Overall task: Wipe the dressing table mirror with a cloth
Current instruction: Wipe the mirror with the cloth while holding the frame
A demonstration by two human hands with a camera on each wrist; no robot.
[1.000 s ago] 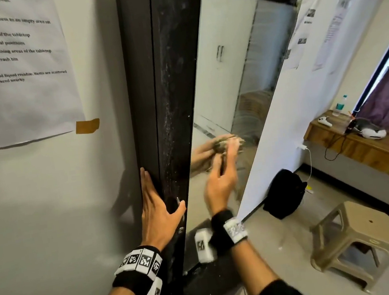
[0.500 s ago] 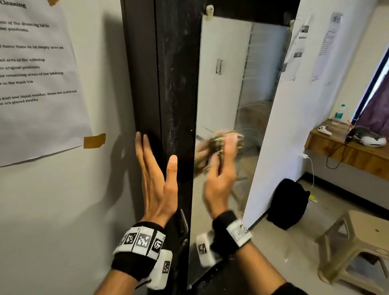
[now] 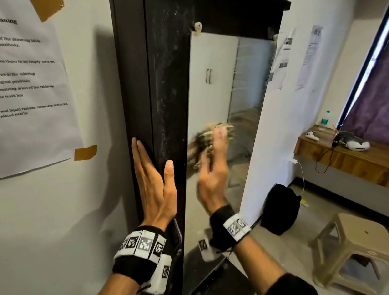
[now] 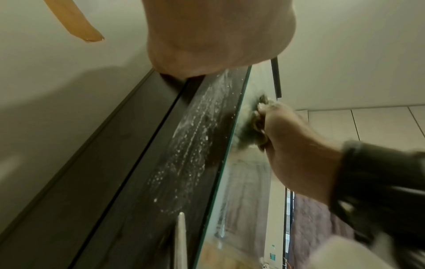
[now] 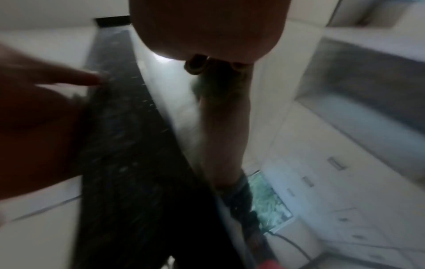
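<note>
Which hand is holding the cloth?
The right hand presses the cloth on the mirror; the left hand lies flat on the dark frame, holding nothing.

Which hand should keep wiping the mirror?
The right hand: it already presses the cloth on the mirror. The left hand lies flat on the dark frame.

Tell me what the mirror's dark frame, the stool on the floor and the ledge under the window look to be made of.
Frame: looks like dark laminated board, matt, with flat square edges and white dust streaks; solid wood cannot be ruled out.
Stool: apparently moulded plastic, beige, with a one-piece top, rounded corners and cut-out sides.
Ledge: wood or wood-look laminate, brown, with a visible grain pattern and a slight sheen.
</note>
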